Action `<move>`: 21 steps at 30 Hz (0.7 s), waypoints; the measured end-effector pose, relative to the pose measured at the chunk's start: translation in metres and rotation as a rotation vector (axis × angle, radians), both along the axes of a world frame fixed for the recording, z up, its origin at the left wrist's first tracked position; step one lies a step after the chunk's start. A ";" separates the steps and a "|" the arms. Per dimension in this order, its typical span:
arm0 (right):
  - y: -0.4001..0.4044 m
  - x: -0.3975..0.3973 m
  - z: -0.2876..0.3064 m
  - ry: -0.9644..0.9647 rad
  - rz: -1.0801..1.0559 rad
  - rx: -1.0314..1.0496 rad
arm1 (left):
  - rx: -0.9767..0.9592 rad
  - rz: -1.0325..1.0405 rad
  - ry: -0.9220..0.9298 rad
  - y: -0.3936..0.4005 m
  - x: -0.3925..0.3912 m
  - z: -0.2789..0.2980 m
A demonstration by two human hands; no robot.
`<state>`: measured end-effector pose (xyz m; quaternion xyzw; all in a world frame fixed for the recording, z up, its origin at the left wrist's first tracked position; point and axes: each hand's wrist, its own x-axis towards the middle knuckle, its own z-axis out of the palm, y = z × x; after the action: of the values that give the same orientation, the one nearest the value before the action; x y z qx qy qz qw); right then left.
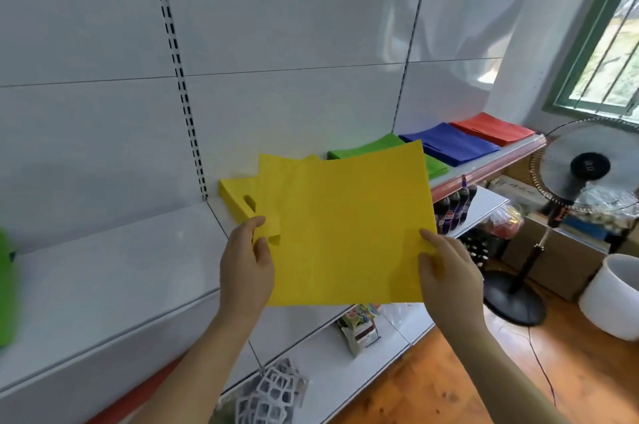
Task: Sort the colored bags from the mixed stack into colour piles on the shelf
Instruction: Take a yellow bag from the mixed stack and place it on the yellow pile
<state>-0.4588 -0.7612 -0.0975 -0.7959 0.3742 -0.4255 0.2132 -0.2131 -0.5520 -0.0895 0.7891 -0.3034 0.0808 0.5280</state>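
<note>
Four colour piles already lie in a row on the shelf (145, 271): a yellow pile (238, 193), then a green pile (366, 148), a blue pile (449, 145) and a red pile (491, 128) far off by the window (608, 43). So a good part of the sorting looks done. Right now a yellow bag (349, 233) is held up in the air, just in front of the yellow pile and covering some of it. The left hand (247, 268) pinches the bag's left edge near the handle hole, and the right hand (449, 271) pinches its right edge, thumb on top. I think this bag goes on the yellow pile next. A bit of green (7, 288) shows at the far left edge; it may be the mixed stack, but I cannot tell, so I cannot say how many bags are left. A white bucket (612, 299) stands on the floor at the right; what is in it is hidden. The lower shelves hold bottles (453, 209) and snack packs (359, 323).
</note>
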 end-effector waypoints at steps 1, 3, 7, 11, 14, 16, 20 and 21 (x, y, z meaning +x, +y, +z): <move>-0.010 0.004 0.000 -0.001 0.023 -0.002 | 0.011 0.011 0.009 -0.006 0.000 -0.001; -0.029 0.016 0.000 0.003 0.062 -0.002 | 0.035 0.032 0.018 -0.017 0.003 -0.003; -0.064 0.053 -0.002 0.045 0.116 0.004 | 0.073 0.098 0.025 -0.035 0.019 -0.008; -0.093 0.103 0.006 0.127 0.209 -0.021 | 0.096 0.175 0.014 -0.056 0.045 -0.011; -0.114 0.140 0.012 0.189 0.297 -0.027 | 0.094 0.232 0.034 -0.069 0.063 -0.009; -0.130 0.163 0.015 0.201 0.329 -0.038 | 0.099 0.258 0.030 -0.075 0.075 -0.006; -0.158 0.204 0.009 0.243 0.351 -0.030 | 0.194 0.336 0.050 -0.080 0.094 -0.008; -0.163 0.212 0.005 0.259 0.368 -0.027 | 0.227 0.358 0.051 -0.081 0.096 -0.010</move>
<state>-0.2465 -0.9241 -0.0922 -0.9016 0.2414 -0.2786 0.2264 -0.1167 -0.6329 -0.1000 0.8865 -0.1519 0.1186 0.4206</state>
